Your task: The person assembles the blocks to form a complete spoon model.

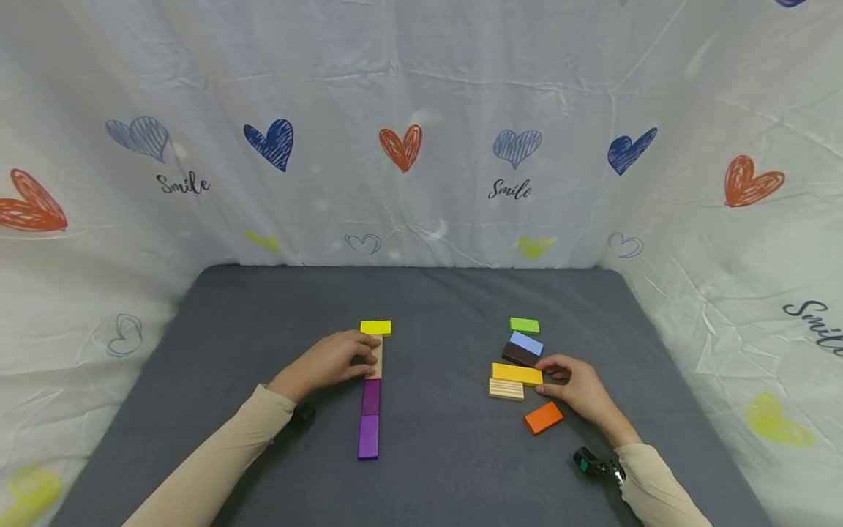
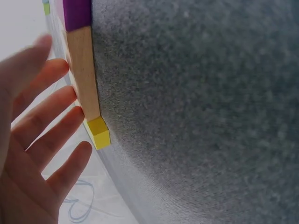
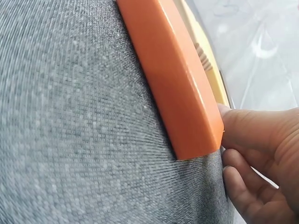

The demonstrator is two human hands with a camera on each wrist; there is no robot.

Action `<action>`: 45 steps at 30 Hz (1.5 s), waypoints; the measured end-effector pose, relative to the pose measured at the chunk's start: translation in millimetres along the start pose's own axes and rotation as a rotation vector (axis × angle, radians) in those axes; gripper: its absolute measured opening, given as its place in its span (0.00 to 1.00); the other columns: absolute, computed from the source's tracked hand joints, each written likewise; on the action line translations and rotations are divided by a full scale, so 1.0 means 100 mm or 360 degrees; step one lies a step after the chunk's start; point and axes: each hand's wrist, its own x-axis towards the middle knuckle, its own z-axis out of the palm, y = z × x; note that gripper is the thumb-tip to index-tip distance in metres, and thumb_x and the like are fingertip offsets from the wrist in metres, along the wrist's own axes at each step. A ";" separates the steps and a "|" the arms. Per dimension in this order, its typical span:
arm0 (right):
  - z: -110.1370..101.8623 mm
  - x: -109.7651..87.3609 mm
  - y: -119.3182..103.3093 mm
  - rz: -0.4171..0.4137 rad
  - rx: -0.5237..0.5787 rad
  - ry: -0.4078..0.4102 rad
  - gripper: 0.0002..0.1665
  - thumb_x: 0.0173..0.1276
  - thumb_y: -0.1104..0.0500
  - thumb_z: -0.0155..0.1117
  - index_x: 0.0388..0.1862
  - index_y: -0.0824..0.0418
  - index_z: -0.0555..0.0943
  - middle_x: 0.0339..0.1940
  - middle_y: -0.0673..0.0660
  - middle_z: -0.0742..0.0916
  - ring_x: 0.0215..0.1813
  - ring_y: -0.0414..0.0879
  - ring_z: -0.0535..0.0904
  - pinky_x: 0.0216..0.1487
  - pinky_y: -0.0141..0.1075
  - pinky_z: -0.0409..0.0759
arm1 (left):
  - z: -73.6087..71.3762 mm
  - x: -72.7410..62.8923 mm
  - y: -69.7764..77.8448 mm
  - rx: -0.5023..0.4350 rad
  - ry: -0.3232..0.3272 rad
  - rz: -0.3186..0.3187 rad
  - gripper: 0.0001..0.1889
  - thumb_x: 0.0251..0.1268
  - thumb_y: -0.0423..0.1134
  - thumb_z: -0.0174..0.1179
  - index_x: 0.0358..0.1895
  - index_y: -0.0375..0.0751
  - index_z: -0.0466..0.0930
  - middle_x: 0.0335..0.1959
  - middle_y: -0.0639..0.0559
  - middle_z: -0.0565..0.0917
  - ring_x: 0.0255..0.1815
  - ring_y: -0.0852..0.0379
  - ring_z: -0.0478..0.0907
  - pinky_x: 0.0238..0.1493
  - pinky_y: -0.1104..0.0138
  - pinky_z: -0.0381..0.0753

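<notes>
On the left runs a line of blocks: a yellow block [image 1: 376, 328] lies crosswise at its far end, then a plain wooden block [image 1: 377, 359], a dark purple block [image 1: 372, 397] and a lighter purple block [image 1: 369, 437]. My left hand [image 1: 336, 357] rests beside the plain wooden block, with loosely spread fingertips [image 2: 74, 112] at its side. To the right, my right hand [image 1: 574, 384] pinches the right end of a yellow-orange block [image 1: 514, 374] between thumb and forefinger. In the right wrist view, an orange block [image 3: 173, 79] partly hides that block and the thumb.
Around the right hand lie a ridged wooden block [image 1: 506, 389], a dark brown block [image 1: 520, 355], a light blue block [image 1: 527, 342] and a green block [image 1: 524, 325]. A grey cloth [image 1: 441, 454] covers the table. A white curtain [image 1: 448, 95] printed with hearts hangs behind and at the sides.
</notes>
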 end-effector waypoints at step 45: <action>0.77 1.11 -1.32 -0.0220 0.0378 -0.0109 0.19 0.60 0.59 0.75 0.50 0.56 0.85 0.49 0.57 0.88 0.48 0.49 0.86 0.48 0.39 0.86 | 0.01 0.00 0.09 0.0015 0.0019 -0.0052 0.08 0.59 0.43 0.71 0.39 0.46 0.87 0.61 0.48 0.82 0.62 0.50 0.79 0.61 0.56 0.81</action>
